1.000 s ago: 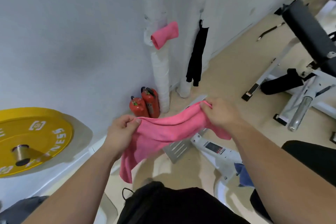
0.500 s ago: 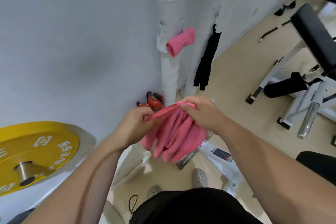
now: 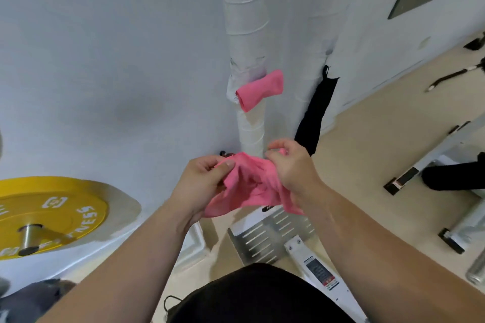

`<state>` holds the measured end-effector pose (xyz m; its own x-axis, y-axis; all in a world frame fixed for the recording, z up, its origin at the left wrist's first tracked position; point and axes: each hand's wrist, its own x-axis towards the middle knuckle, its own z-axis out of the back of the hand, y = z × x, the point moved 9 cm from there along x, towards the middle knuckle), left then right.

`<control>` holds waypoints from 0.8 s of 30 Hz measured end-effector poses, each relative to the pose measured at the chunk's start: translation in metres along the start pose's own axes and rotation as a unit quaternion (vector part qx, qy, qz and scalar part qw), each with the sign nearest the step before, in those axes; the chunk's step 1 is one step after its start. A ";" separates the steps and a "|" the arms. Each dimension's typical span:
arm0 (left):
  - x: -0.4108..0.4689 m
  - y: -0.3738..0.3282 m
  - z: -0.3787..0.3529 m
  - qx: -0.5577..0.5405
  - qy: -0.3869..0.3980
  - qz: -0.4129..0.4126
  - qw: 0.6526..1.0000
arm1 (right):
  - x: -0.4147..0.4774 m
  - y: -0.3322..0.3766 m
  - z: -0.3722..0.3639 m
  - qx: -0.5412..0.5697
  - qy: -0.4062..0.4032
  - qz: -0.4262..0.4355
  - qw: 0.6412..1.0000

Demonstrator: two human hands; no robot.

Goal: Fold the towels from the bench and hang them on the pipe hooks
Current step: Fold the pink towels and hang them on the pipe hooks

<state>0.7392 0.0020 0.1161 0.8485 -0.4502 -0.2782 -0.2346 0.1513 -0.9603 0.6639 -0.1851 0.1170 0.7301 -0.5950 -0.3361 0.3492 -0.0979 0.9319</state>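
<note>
Your left hand [image 3: 202, 183] and right hand [image 3: 291, 165] both pinch the bunched pink towel [image 3: 249, 186] before the pipe [image 3: 246, 42].

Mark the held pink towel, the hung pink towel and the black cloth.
held pink towel [image 3: 249, 186], head view, bunched middle.
hung pink towel [image 3: 259, 89], head view, folded middle.
black cloth [image 3: 316, 113], head view, hanging middle.

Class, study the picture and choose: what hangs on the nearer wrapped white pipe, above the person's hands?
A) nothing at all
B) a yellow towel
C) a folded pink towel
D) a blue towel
C: a folded pink towel hangs on the wrapped white pipe, above the second pink towel, which the left hand and right hand grip between them.
</note>
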 end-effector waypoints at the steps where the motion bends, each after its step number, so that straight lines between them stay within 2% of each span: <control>1: 0.000 -0.005 -0.014 0.011 -0.009 -0.011 1.000 | 0.000 -0.001 -0.001 0.035 0.016 -0.026 0.999; 4: 0.000 -0.015 -0.042 0.057 -0.039 -0.036 0.997 | 0.001 -0.004 -0.006 0.164 0.090 -0.097 0.978; 6: 0.000 -0.019 -0.050 0.039 -0.059 -0.040 0.997 | 0.007 -0.001 -0.006 0.227 0.139 -0.106 0.958; 9: 0.001 -0.029 -0.060 0.020 -0.077 -0.048 0.996 | 0.008 0.006 -0.011 0.194 0.245 -0.089 0.946; 11: 0.004 -0.036 -0.066 0.022 -0.086 -0.050 0.995 | 0.009 0.009 -0.011 0.155 0.282 -0.066 0.945; 13: 0.010 -0.037 -0.069 -0.010 -0.094 -0.035 0.995 | 0.014 0.016 -0.003 0.100 0.252 -0.017 0.962; 16: 0.019 -0.033 -0.076 -0.057 -0.078 -0.003 0.995 | 0.026 0.023 0.021 0.016 0.134 0.049 0.990; 21: 0.030 -0.015 -0.084 -0.103 -0.023 0.039 0.994 | 0.030 0.022 0.047 0.059 0.039 0.067 0.995; 24: 0.033 -0.012 -0.087 -0.090 -0.022 0.045 0.995 | 0.026 0.021 0.044 0.065 0.027 0.057 0.996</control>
<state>0.7290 -0.0918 0.1165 0.8388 -0.4025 -0.3665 -0.3890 0.0277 -0.9208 0.6644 -0.2375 0.1342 0.7928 -0.5645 -0.2300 0.1857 -0.1356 0.9732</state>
